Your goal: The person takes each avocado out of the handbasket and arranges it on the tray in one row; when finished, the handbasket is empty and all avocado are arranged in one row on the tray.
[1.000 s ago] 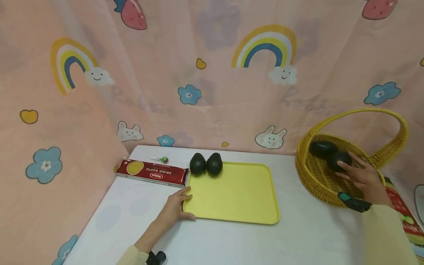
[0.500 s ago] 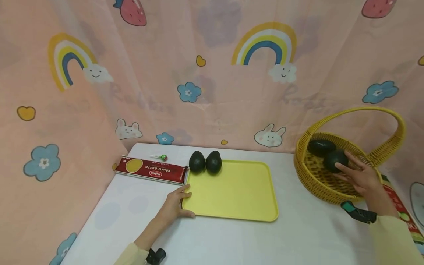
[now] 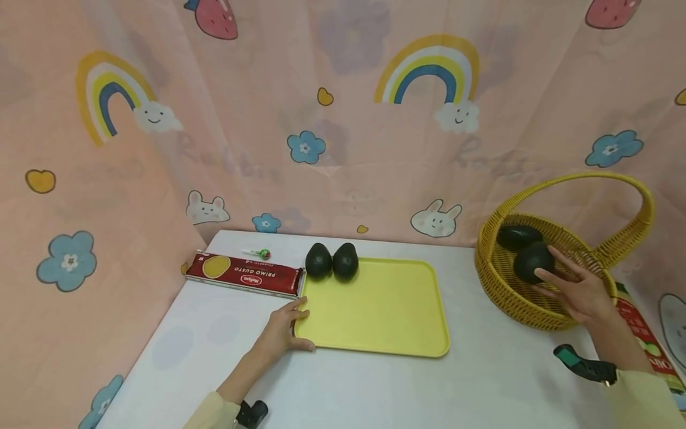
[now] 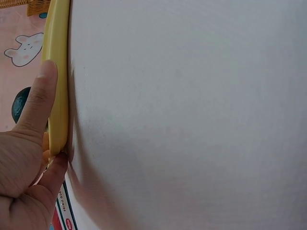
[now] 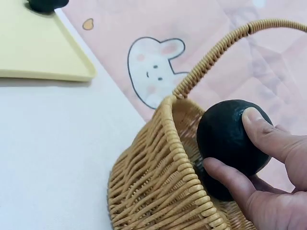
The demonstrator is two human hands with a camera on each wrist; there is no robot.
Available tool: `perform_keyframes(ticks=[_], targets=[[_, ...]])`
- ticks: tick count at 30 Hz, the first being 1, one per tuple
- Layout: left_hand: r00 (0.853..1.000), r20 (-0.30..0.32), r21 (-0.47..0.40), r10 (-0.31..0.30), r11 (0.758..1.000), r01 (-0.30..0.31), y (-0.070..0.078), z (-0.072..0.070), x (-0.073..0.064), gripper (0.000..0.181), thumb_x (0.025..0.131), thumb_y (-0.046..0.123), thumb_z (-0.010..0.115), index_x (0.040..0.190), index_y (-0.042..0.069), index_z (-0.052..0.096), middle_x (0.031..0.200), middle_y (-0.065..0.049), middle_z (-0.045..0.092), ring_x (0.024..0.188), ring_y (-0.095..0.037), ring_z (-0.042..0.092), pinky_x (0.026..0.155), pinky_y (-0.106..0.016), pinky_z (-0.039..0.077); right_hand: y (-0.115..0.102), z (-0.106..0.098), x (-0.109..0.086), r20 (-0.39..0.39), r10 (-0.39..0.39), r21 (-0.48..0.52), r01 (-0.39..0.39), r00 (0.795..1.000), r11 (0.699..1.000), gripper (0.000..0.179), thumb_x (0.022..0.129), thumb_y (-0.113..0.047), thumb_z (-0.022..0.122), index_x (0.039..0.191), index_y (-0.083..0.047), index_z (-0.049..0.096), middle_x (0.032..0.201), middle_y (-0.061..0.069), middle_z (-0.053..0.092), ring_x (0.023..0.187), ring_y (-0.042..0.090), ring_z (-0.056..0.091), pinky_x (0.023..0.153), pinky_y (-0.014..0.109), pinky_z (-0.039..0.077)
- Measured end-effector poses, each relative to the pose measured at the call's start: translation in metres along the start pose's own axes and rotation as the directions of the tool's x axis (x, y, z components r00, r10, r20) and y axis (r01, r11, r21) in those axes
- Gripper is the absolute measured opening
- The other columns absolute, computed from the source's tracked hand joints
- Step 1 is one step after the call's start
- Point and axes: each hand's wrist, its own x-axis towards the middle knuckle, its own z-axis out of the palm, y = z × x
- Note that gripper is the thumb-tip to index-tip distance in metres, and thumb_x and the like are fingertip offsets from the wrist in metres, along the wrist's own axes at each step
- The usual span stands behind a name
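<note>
Green-black and likely firm, 1 avocado (image 3: 532, 263) is pinched by the right hand (image 3: 581, 293) in the basket (image 3: 494, 293); it may slip, so hold its fat middle. The left hand (image 3: 281, 331) grips the tray (image 3: 383, 307).

Inventory: dark avocados (image 3: 345, 263), four. Yellow tray (image 3: 386, 310), one. Wicker basket (image 3: 495, 298), one. Red spaghetti packet (image 3: 246, 275), one. Red-and-green packet (image 3: 636, 325), one. Lollipop (image 3: 264, 254), one. Printed rainbows (image 3: 433, 59), two. Hands (image 3: 281, 330), two.

I see one dark, round avocado (image 3: 530, 262) pinched in the right hand (image 3: 581, 293), at the basket (image 3: 489, 283) opening. The yellow tray (image 3: 386, 310) lies on the table (image 3: 375, 393).
</note>
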Motion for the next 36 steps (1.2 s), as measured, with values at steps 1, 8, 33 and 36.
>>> perform_keyframes(ticks=[1, 8, 33, 36], targets=[[1.0, 0.0, 0.003, 0.002, 1.0, -0.002, 0.0, 0.0, 0.0, 0.071, 0.056, 0.018, 0.091, 0.115, -0.012, 0.064, 0.138, -0.02, 0.05, 0.129, -0.04, 0.043, 0.106, -0.045, 0.038, -0.001, 0.002, -0.001, -0.003, 0.005, -0.009, -0.005, 1.0, 1.0, 0.072, 0.093, 0.0, 0.059, 0.15, -0.03, 0.027, 0.159, -0.008, -0.009, 0.086, -0.004, 0.064, 0.067, 0.026, 0.059], [1.0, 0.003, 0.003, -0.014, 1.0, 0.014, 0.0, -0.001, 0.0, 0.071, 0.057, 0.017, 0.091, 0.116, -0.011, 0.063, 0.139, -0.019, 0.05, 0.13, -0.039, 0.043, 0.106, -0.045, 0.038, -0.007, 0.012, -0.012, 0.124, -0.053, 0.046, 0.048, 0.991, 0.998, 0.068, 0.095, 0.007, 0.051, 0.149, -0.028, 0.031, 0.148, -0.003, 0.037, 0.091, 0.009, 0.068, 0.067, 0.022, 0.058], [1.0, -0.017, -0.001, 0.007, 1.0, -0.007, -0.004, 0.001, -0.001, 0.071, 0.056, 0.019, 0.091, 0.114, -0.011, 0.064, 0.138, -0.019, 0.051, 0.129, -0.039, 0.044, 0.105, -0.044, 0.039, 0.003, 0.081, -0.013, 0.231, -0.056, 0.052, 0.045, 0.971, 0.998, 0.066, 0.093, 0.01, 0.051, 0.149, -0.022, 0.034, 0.12, -0.004, 0.047, 0.098, 0.011, 0.067, 0.079, 0.034, 0.057], [1.0, -0.019, 0.0, 0.017, 1.0, -0.017, -0.004, 0.001, 0.0, 0.071, 0.055, 0.02, 0.091, 0.113, -0.011, 0.065, 0.137, -0.019, 0.051, 0.128, -0.039, 0.045, 0.105, -0.044, 0.039, 0.005, 0.085, -0.013, 0.202, -0.032, -0.01, 0.034, 0.979, 0.999, 0.067, 0.092, 0.008, 0.056, 0.148, -0.023, 0.036, 0.12, -0.005, 0.044, 0.097, 0.008, 0.066, 0.078, 0.033, 0.057]])
